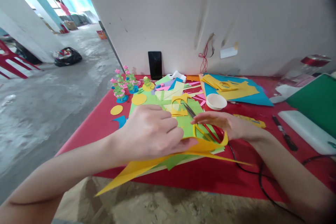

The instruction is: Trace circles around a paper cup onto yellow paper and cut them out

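My left hand [152,131] is closed in a pinch on a sheet of yellow paper [157,162] that hangs over the near edge of the red table [89,126]. My right hand [231,124] rests just to the right, fingers curled around the red handles of a pair of scissors [199,120] whose blades point away over green paper [187,126]. A curled yellow strip [210,138] lies between both hands.
Paper scraps in several colours cover the table's middle. A white bowl [216,101], blue sheet [249,94], black marker [285,133], black phone [155,64] against the wall, small paper trees [123,84], green board [315,101] and a black cable [252,171] are around.
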